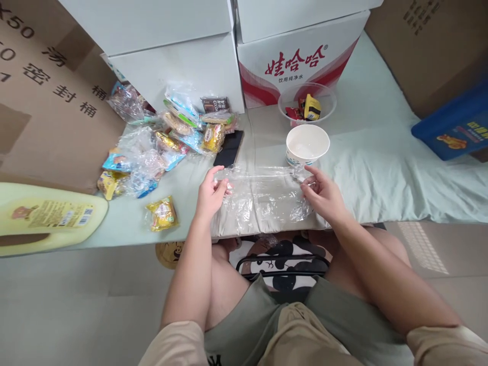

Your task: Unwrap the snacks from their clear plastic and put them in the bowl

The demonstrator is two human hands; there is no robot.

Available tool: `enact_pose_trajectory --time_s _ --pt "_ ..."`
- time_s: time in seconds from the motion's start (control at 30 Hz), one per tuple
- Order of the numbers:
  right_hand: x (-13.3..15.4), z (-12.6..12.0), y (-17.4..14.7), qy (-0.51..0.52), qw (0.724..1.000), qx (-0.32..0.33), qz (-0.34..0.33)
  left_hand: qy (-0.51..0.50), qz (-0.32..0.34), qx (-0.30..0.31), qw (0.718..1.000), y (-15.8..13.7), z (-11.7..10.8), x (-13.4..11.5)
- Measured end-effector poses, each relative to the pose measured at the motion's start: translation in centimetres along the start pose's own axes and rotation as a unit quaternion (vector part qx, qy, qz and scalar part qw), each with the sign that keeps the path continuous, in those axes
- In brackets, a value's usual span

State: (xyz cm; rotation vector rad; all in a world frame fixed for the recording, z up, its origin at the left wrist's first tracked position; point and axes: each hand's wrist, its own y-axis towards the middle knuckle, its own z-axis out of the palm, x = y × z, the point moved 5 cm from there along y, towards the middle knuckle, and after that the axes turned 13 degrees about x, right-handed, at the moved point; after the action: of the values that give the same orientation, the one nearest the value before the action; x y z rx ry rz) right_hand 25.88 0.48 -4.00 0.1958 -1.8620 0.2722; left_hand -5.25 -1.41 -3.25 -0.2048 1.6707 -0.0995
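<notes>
Behind bowl (307, 145) | carton (259, 68): "娃哈哈" | hands (211, 192) (322, 193) hold clear film (263, 198)

1. I can't make out where the clear film (263, 199) ends against the cloth (366, 168).
2. Some fingers of my left hand (209, 197) are hidden.
3. Packets (212, 138) cover part of the phone (232, 148).
4. Picture edges cut off the yellow jug (93, 212) and blue container (444, 133).
5. The gold packet's (163, 213) print is too small to read.
</notes>
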Motion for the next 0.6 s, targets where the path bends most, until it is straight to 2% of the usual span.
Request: enact_pose_trajectory --time_s 0.13,0.23,0.37,0.47,0.53,0.6 --pt "-0.2 0.1 -0.1 -0.092 0.996 0.008 0.019 -0.003 0.031 -0.013 0.999 -0.1 -0.3 -0.3" --pt "-0.2 0.1 -0.3 -0.158 0.988 -0.004 0.002 0.066 0.047 0.004 0.997 0.1 -0.5 -0.6" --pt "0.5 -0.3 -0.5 -0.252 0.960 -0.078 -0.095 0.162 0.073 -0.025 0.984 0.4 -1.3 -0.6" --pt "1.5 -0.8 -0.8 -0.273 0.939 -0.124 -0.167 0.154 0.116 -0.032 0.981 0.5 -1.7 -0.8" --pt "2.3 -1.1 -1.1 -0.255 0.937 -0.121 -0.207 0.115 0.140 -0.020 0.983 0.4 -1.8 -1.1" --pt "2.7 -1.3 -1.3 -0.209 0.950 -0.065 -0.223 0.055 0.152 0.008 0.987 0.1 -1.6 -1.6"
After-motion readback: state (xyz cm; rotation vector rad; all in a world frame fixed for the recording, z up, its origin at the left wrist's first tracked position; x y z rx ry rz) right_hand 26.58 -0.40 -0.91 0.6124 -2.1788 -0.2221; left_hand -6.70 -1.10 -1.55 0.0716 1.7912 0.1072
